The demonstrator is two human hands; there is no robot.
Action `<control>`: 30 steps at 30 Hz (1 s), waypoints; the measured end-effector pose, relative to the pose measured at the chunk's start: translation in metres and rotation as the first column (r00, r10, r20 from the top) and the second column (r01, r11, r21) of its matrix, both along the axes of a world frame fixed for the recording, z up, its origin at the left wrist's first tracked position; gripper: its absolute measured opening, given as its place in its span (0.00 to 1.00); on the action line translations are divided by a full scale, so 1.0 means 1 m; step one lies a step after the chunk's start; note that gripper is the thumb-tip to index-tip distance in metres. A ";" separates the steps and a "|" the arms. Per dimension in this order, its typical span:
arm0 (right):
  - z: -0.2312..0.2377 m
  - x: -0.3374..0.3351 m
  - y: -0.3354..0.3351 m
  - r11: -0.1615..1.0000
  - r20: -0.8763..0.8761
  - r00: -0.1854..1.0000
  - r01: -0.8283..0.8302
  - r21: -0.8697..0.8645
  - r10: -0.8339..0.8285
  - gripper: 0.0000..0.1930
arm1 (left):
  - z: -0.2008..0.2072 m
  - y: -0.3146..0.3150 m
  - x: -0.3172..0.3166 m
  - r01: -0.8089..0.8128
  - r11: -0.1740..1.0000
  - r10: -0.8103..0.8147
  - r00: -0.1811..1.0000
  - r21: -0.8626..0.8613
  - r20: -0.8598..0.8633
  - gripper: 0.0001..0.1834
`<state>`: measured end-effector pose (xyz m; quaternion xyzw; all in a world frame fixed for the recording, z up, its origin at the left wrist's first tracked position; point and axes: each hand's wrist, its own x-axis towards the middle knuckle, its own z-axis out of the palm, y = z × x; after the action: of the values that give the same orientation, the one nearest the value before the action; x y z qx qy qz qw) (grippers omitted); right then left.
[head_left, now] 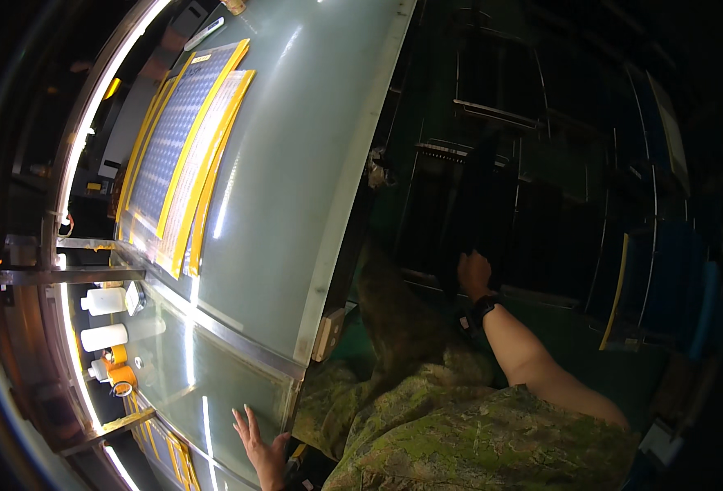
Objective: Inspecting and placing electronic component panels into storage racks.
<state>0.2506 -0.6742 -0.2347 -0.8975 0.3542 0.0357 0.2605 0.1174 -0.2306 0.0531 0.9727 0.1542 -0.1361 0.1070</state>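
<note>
My left hand (261, 448) is at the near edge of the grey-green worktop (284, 213), fingers spread and the thumb apart, with nothing in it. It rests on or just above the surface; I cannot tell which. To the right of the table my right hand (474, 272) is closed, with a dark watch (482, 308) on its wrist. A dark shape lies at its fingers, too dim to name, and whatever the hand grips is hidden in shadow.
Yellow-edged sheets with a blue pattern (173, 147) lie stacked on the far left of the worktop. White bottles (104, 337) and orange tape rolls (122, 375) stand by a lit tube lamp (74, 327). Dark wire-framed racks (500, 114) fill the right.
</note>
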 end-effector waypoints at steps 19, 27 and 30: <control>0.004 0.012 -0.003 1.000 -0.047 0.999 0.010 0.014 -0.009 0.12 | -0.006 0.006 -0.005 -0.046 0.999 0.046 0.999 -0.010 -0.010 0.57; 0.003 0.017 -0.007 1.000 -0.027 1.000 -0.004 0.020 0.005 0.13 | -0.004 0.002 -0.002 -0.074 0.997 0.074 0.997 0.010 -0.029 0.58; 0.001 0.016 -0.008 0.999 -0.051 0.998 -0.032 0.009 0.032 0.12 | -0.004 0.002 -0.002 -0.083 0.997 0.083 0.996 0.004 -0.028 0.58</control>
<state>0.2664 -0.6824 -0.2338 -0.9007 0.3462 0.0643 0.2546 0.1153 -0.2291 0.0492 0.9636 0.1962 -0.1452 0.1088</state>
